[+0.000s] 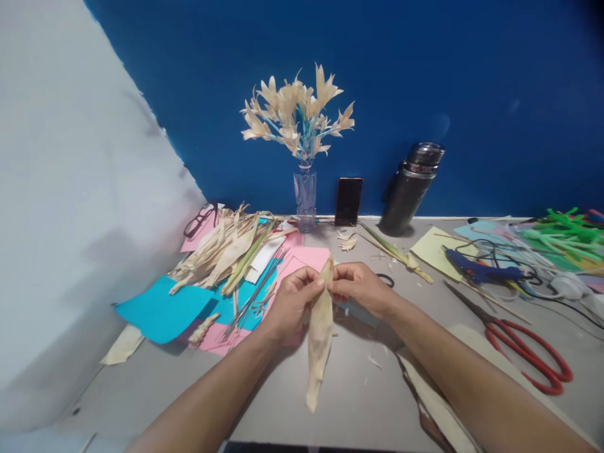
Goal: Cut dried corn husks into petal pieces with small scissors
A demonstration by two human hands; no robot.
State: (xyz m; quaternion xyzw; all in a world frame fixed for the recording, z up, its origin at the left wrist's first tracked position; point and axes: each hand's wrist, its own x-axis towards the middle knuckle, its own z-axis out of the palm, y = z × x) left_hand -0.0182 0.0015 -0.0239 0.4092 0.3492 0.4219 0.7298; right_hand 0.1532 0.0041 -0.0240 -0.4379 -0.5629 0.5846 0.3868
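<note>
A long, pale dried corn husk (320,340) hangs between my hands over the table, its narrow end pointing down toward me. My left hand (296,299) pinches its upper part between thumb and fingers. From the other side, my right hand (361,288) grips the same husk close to its top with thumb and forefinger. The two sets of fingertips nearly meet on the husk. Just behind my hands lie pink paper sheets (311,255). Small husk scraps (374,362) are scattered on the table nearby.
Left, a heap of dried husks (221,245) lies on blue paper (165,308). A bottle of husk flowers (306,198), a phone (349,200) and a flask (409,192) stand by the wall. Red-handled scissors (528,349) and a blue glue gun (481,267) lie right.
</note>
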